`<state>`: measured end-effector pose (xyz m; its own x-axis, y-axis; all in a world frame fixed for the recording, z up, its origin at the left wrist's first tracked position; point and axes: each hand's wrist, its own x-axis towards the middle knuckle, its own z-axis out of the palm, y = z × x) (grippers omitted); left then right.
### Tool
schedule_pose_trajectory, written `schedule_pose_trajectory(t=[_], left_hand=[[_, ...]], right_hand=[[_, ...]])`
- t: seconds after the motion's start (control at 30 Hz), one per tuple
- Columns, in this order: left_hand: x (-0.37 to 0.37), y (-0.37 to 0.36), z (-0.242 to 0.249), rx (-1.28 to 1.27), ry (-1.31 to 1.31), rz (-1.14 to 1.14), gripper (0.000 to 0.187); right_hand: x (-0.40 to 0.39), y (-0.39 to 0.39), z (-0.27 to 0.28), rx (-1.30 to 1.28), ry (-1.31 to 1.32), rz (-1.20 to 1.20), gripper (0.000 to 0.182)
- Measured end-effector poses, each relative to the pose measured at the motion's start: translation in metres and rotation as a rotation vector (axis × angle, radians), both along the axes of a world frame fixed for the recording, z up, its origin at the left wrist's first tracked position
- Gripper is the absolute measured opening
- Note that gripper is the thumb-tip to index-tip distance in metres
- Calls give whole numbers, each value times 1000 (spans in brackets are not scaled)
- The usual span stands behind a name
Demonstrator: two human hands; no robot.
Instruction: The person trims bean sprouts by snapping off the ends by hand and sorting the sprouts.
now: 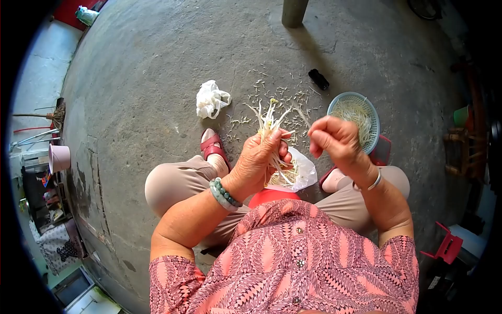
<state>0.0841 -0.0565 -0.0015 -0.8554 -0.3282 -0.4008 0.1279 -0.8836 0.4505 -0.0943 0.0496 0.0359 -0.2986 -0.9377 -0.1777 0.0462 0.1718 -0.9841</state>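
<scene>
My left hand (256, 163) is wrapped round a bunch of long white sprouts (270, 121), which stick out above and below the fingers. To its right, my right hand (337, 144) is raised with its fingers curled and the thumb against the index finger; a thin pale strand shows near the fingertips, too blurred to make out. Below the hands, a white plastic bag (306, 170) with more sprouts inside lies open between the knees. A light blue basket (372, 141) holding thin white sprouts stands right of my right hand.
Small pale scraps (298, 99) are scattered over the concrete floor ahead. A crumpled white bag (210, 99) lies to their left, a black object (318, 79) to their right. A post (294, 13) stands farther off. A red stool (448, 246) is at the right.
</scene>
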Motion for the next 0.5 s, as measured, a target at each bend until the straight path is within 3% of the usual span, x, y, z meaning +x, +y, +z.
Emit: schedule_pose_trajectory(t=[0.5], left_hand=[[-2,3,-8,-120,-18,-6,23]], right_hand=[[31,8,-21,15,244,104,7]])
